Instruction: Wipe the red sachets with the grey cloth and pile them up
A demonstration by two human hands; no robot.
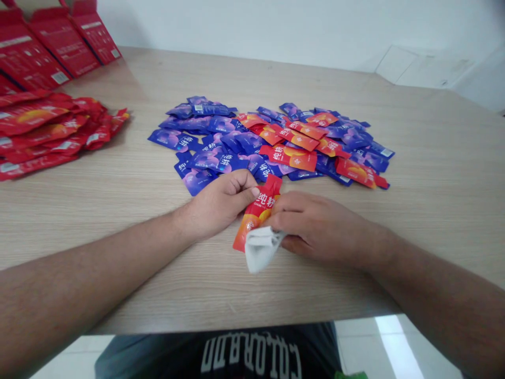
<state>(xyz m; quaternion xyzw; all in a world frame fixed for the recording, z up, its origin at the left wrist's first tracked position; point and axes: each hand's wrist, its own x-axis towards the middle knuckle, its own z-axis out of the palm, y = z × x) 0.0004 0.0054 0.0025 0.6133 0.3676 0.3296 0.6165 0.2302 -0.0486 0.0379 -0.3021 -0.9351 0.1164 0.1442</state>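
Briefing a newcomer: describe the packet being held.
On the wooden table, find the blue-and-red packet pile. On its near side, a red-orange packet sits between the left hand and right hand. Unlike its neighbours, it's held, with a white cloth overlapping it.

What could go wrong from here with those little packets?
The left hand pinches the red sachet close to the heap of sachets; a bump might make the overlapping ones slide.
The white cloth in the right hand could crease the red sachet.
Red and purple packets overlap in the heap, so colours might get confused.
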